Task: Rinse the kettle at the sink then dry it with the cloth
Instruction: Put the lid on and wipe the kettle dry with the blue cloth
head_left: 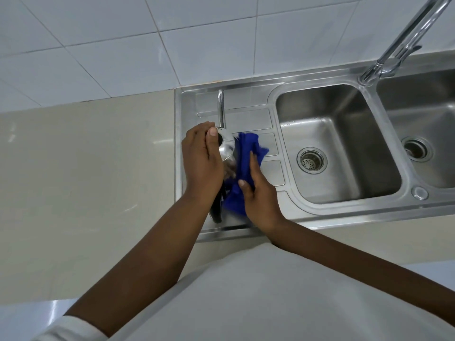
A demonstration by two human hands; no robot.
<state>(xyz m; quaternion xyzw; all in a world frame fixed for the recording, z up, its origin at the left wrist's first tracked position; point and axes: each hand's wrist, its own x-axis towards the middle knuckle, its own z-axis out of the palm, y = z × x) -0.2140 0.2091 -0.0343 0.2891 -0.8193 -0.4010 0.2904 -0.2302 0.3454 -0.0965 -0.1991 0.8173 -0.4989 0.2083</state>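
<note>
Both of my hands are working on the kettle [227, 146], which is standing on the steel drainboard [246, 119] left of the near basin [339, 143], so any drips are running onto metal rather than the counter [86, 168]. I am clamping my left hand [202, 163] over its top, fingers curled around the shoulder and thumb beside the opening, to keep it from turning. My right hand [258, 195] is pressing the blue cloth [246, 153] flat against its right side, fingers together and thumb hooked into the folds, so I judge the rinse is done and the drying is under way. Its thin spout [220, 107] is pointing away toward the tiled wall [147, 45], and the dark handle [218, 207] is hanging toward me near the drainboard's front lip. Room is lying open to the left across the counter; on the right the basin's rim is close.
</note>
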